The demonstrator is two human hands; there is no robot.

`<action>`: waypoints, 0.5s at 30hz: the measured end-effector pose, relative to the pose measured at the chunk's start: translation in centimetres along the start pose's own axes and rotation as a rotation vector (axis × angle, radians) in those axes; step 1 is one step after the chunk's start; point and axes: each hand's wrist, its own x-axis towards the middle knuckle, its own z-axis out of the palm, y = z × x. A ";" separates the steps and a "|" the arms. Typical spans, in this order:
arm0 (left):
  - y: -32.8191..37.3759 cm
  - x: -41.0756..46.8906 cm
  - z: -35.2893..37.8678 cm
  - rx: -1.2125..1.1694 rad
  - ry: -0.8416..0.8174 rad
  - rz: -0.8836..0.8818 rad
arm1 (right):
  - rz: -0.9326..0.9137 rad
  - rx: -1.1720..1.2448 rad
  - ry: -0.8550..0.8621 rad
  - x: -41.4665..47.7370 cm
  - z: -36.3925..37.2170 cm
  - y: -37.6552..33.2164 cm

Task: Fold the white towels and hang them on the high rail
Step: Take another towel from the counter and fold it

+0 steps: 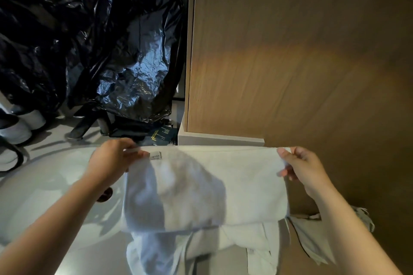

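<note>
1 white towel [201, 185] stretched out | left hand [111, 159] + right hand [307, 169], fingers [137, 153] pinching its top corners | towel heap [234, 240] underneath, can't count | 1 black bag [100, 51]

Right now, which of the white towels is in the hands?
The top towel, stretched flat between the left hand and right hand, each pinching an upper corner, its tag beside the left hand. The other towels lie crumpled beneath it.
</note>
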 end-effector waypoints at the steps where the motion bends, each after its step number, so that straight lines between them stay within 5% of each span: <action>1: 0.6 -0.1 -0.6 -0.019 0.039 -0.004 | -0.012 0.053 -0.001 -0.2 -0.1 -0.8; 9: 4.3 -1.7 -4.2 -0.546 0.216 -0.094 | -0.130 0.354 -0.031 -2.2 -1.9 -4.4; 15: 2.6 -4.6 -1.9 -0.869 0.012 -0.286 | -0.020 0.386 -0.081 -4.7 -2.1 -1.0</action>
